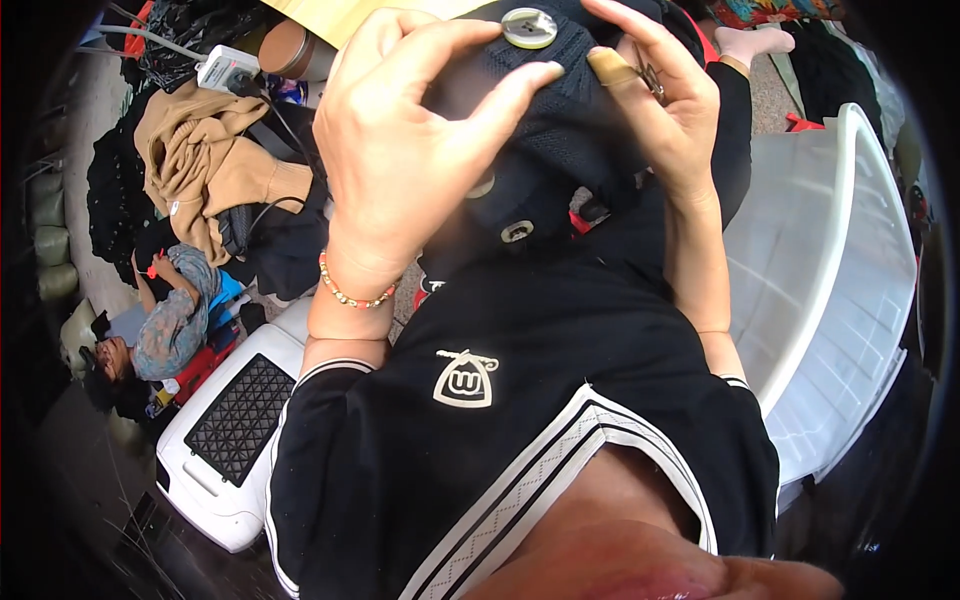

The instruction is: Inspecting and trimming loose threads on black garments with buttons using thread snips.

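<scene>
A large round pale button (529,29) with a dark centre lies against a dark knit garment (572,75) at the top middle. My left hand (405,125) has its index fingertip at the button's left edge and its thumb just below, on the knit. To the right, my right hand (660,95) is close to the knit, index finger and thumb spread apart. A yellowish wrap (611,67) covers its thumb. Among its fingers sits a small dark metal piece (651,80), perhaps a ring. Another pale button (517,232) shows lower on dark cloth.
A large translucent plastic bin (845,200) stands at the right. On the left are a tan garment (205,150), a white power strip (228,70), a white case with a black grid (240,420) and a seated person (165,320). A yellow board (330,15) lies at the top.
</scene>
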Demonstrator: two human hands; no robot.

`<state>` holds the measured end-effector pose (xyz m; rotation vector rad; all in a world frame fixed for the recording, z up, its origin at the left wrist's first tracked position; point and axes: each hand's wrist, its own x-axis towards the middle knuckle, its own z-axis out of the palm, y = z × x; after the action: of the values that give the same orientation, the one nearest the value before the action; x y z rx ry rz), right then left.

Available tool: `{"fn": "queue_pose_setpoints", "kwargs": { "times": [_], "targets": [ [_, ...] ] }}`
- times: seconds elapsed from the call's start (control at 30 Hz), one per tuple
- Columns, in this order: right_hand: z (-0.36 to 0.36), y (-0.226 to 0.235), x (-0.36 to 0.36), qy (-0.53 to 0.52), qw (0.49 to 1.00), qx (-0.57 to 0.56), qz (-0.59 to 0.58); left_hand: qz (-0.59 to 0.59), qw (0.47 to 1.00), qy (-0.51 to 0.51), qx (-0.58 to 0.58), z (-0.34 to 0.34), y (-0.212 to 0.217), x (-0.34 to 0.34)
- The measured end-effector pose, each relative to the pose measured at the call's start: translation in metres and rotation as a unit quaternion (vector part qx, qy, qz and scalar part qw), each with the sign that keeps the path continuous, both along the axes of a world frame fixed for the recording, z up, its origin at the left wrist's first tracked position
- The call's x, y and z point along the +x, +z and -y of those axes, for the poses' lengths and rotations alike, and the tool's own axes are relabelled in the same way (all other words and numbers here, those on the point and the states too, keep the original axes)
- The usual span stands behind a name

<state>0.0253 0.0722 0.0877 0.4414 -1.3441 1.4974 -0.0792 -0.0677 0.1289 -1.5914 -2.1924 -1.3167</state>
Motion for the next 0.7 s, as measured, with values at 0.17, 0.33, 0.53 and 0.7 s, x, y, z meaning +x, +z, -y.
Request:
{"fn": "queue_pose_setpoints", "kwargs": {
  "times": [0.17,0.33,0.53,0.7],
  "targets": [
    [-0.001,0.001,0.034,-0.172,0.9,0.057,0.395,0.051,0.999,-0.016,-0.003,-0.001,-0.001,-0.004],
    [-0.01,0.002,0.033,-0.132,0.91,0.106,0.379,0.06,0.997,-0.04,0.022,-0.001,-0.005,-0.008],
    [-0.014,0.013,0.019,-0.148,0.904,0.169,0.363,0.036,0.996,-0.064,0.046,-0.006,-0.009,-0.014],
    [-0.012,0.017,0.014,-0.115,0.905,0.082,0.402,0.05,0.995,-0.075,0.046,-0.009,-0.014,-0.02]
  ]
}}
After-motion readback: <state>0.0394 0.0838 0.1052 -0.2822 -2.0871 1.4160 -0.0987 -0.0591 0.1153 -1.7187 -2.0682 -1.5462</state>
